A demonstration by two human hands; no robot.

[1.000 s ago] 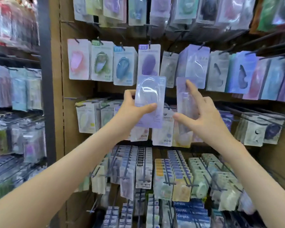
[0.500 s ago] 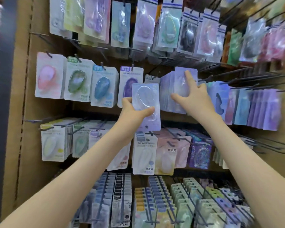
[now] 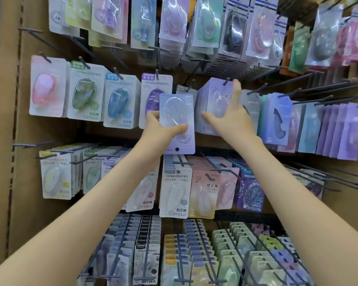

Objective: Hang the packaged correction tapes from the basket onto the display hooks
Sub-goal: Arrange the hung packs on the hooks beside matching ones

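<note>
My left hand (image 3: 160, 132) grips a pale lilac packaged correction tape (image 3: 179, 112) by its lower left side, holding it upright in front of the display. My right hand (image 3: 230, 114) rests with straight fingers on the front lilac pack (image 3: 216, 100) of a stack hanging on a dark hook (image 3: 226, 81); the index fingertip reaches up beside the hook's tip. The basket is out of view.
The cardboard display wall (image 3: 6, 120) carries rows of hooks full of correction tape packs. Several bare hooks (image 3: 318, 96) stick out toward me at the right. A row of Campus packs (image 3: 120, 100) hangs to the left, more packs below.
My right hand has carried its lilac pack up and set it against the stack on the hook. My left hand with its pack rose slightly. The view tilted upward.
</note>
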